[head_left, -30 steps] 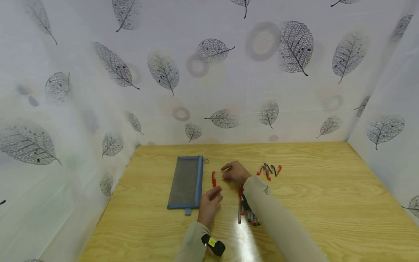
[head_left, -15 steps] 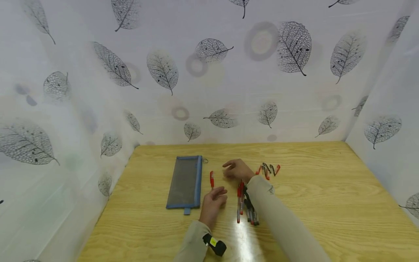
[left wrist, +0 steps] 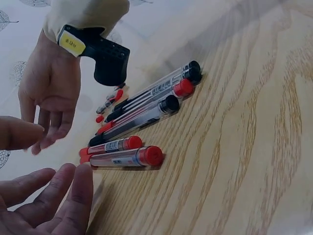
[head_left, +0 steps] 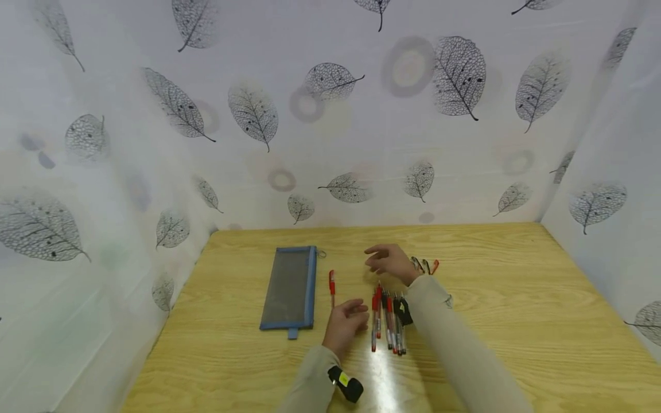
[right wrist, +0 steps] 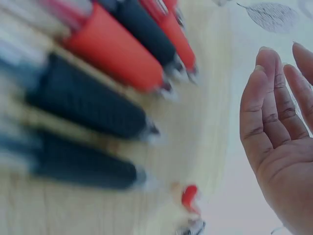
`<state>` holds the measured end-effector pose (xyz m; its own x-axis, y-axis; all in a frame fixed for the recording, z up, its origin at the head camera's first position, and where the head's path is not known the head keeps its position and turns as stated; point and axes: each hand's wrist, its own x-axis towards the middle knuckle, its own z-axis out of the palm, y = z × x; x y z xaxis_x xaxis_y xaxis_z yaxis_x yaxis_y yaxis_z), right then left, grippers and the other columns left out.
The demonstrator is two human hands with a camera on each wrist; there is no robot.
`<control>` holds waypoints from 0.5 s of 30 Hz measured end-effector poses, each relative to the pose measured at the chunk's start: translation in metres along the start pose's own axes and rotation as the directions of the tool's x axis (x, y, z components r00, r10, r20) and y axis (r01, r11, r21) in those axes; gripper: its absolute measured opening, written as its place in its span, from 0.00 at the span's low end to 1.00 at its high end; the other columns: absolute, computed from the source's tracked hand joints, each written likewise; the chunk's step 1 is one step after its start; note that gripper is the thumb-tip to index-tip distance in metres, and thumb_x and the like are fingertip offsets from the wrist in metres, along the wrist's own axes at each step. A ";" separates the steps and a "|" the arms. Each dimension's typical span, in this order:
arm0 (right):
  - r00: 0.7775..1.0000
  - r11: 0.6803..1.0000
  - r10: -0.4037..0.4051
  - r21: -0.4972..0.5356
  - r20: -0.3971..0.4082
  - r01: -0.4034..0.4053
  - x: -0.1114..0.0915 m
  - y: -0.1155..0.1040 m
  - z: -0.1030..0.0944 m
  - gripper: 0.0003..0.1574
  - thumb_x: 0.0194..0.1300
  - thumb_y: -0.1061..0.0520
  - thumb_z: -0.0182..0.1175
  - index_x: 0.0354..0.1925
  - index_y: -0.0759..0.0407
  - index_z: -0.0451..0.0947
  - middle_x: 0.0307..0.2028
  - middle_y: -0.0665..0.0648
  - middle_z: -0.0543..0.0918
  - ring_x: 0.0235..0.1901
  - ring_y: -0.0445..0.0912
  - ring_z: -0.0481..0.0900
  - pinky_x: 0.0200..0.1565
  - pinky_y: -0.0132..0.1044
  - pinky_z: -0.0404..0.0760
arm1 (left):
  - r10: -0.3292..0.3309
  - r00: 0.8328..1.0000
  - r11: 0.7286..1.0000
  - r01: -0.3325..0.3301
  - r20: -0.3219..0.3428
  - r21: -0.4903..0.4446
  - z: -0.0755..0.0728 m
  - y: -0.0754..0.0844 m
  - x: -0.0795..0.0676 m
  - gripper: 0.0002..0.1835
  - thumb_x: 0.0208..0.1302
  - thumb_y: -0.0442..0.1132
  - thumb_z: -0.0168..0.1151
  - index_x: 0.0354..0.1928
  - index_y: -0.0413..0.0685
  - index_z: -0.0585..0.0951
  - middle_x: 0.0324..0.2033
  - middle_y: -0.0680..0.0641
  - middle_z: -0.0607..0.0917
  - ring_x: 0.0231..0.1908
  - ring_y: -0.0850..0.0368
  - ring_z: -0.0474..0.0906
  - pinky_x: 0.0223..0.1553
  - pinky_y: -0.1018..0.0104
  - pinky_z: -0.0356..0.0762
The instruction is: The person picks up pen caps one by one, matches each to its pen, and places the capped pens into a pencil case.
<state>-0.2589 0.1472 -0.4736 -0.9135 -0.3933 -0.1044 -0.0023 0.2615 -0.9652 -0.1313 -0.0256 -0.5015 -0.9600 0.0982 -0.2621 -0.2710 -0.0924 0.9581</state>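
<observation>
My left hand (head_left: 347,328) is just above the table, its fingers loosely bent and nothing between them. Close by its knuckles lies a single red pen (head_left: 332,285), whose near end it partly hides. Up and to the right, my right hand (head_left: 391,264) hovers with relaxed, unfilled fingers; the right wrist view shows the same hand (right wrist: 279,107) with its palm bare. Between the two hands lies a row of red and black gel pens (head_left: 389,324), uncapped tips pointing away. The left wrist view shows these pens (left wrist: 142,112) side by side beyond the left fingertips (left wrist: 83,183).
A grey mesh zip pouch (head_left: 287,287) with blue edging lies flat on the left. Several loose red and black pen caps (head_left: 426,265) sit behind the right forearm, partly hidden. A leaf-printed curtain (head_left: 341,137) closes off the wooden table's (head_left: 516,310) back and sides.
My right hand has moved right and slightly farther away, uncovering more of the pen row. The left hand has shifted a little right, showing more of the single red pen.
</observation>
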 end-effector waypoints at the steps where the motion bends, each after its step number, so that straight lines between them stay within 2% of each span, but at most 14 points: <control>1: 1.000 1.000 -0.008 0.004 -0.006 0.008 -0.002 -0.001 -0.004 0.27 0.68 0.62 0.58 0.62 0.72 0.69 0.48 0.72 0.80 0.45 0.65 0.79 0.47 0.54 0.79 | -0.001 1.000 1.000 0.001 -0.004 0.012 0.001 -0.001 0.001 0.23 0.61 0.28 0.60 0.59 0.26 0.72 0.48 0.36 0.81 0.40 0.55 0.79 0.42 0.59 0.81; 6: 0.997 0.999 -0.042 0.016 -0.061 0.043 -0.013 0.000 -0.022 0.27 0.68 0.61 0.59 0.62 0.70 0.69 0.48 0.70 0.80 0.46 0.65 0.79 0.49 0.57 0.78 | -0.005 1.000 0.998 0.007 -0.027 0.059 0.006 -0.001 0.004 0.23 0.58 0.25 0.62 0.56 0.25 0.73 0.45 0.37 0.82 0.38 0.56 0.79 0.39 0.61 0.81; 15: 0.987 0.996 -0.069 0.048 -0.148 0.077 -0.033 0.005 -0.054 0.28 0.69 0.57 0.59 0.63 0.68 0.69 0.52 0.73 0.77 0.48 0.67 0.76 0.50 0.61 0.74 | -0.002 0.998 0.978 0.017 -0.070 0.208 0.014 0.001 0.006 0.25 0.50 0.26 0.68 0.53 0.33 0.79 0.42 0.46 0.85 0.36 0.58 0.79 0.29 0.68 0.76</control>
<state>-0.2506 0.2086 -0.4617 -0.9611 -0.2761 -0.0010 -0.0530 0.1878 -0.9808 -0.1365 -0.0115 -0.5010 -0.9620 0.0290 -0.2714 -0.2663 0.1176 0.9567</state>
